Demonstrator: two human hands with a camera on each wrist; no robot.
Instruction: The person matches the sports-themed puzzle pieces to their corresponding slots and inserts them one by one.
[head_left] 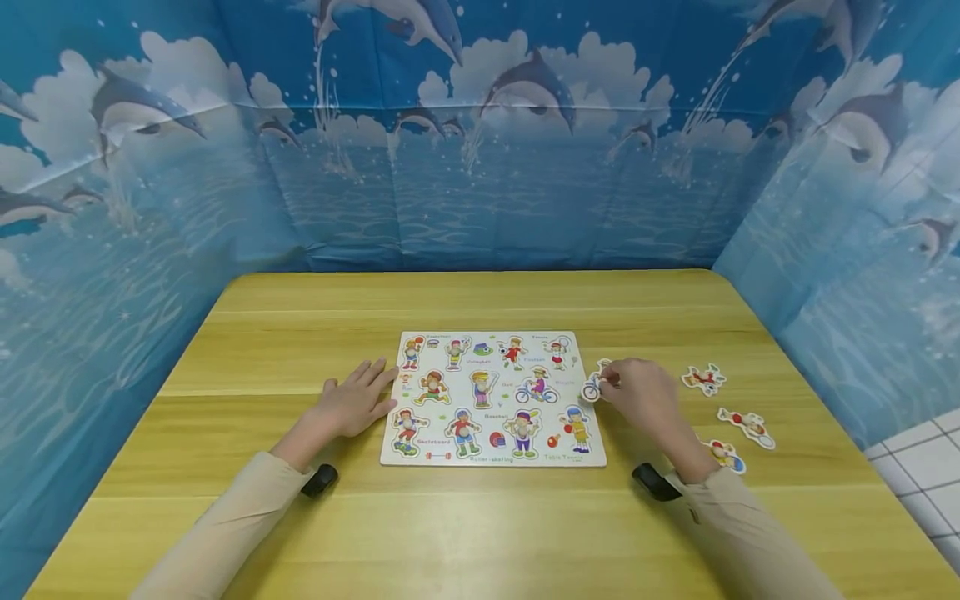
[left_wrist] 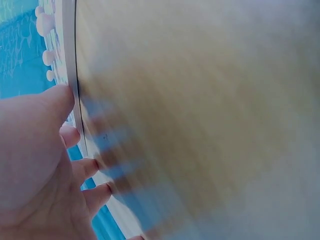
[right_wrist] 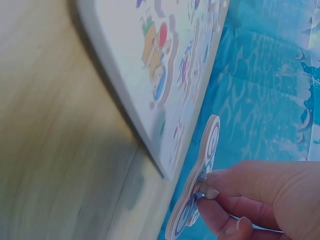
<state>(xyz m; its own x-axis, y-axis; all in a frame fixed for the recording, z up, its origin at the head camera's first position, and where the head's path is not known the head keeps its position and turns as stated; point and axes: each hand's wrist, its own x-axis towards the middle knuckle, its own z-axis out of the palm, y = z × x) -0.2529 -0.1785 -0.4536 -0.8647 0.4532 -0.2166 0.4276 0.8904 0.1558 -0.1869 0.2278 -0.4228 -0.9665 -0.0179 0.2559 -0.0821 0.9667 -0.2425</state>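
Bicycle piece [head_left: 592, 387] near puzzle board [head_left: 461, 393]

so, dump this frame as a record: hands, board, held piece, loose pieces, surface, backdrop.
left_hand: left hand, fingers spread, touching the board's left edge
right_hand: right hand, pinching the bicycle piece
held_piece_position: near the board's right edge
board: printed sports puzzle board
loose_pieces: three visible, right of the board; nearest piece partly hidden by right arm
surface: wooden-look table
backdrop: blue dolphin-print sheet

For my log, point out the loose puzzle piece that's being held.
The bicycle piece, pinched by the right hand; the other three loose pieces lie on the table.
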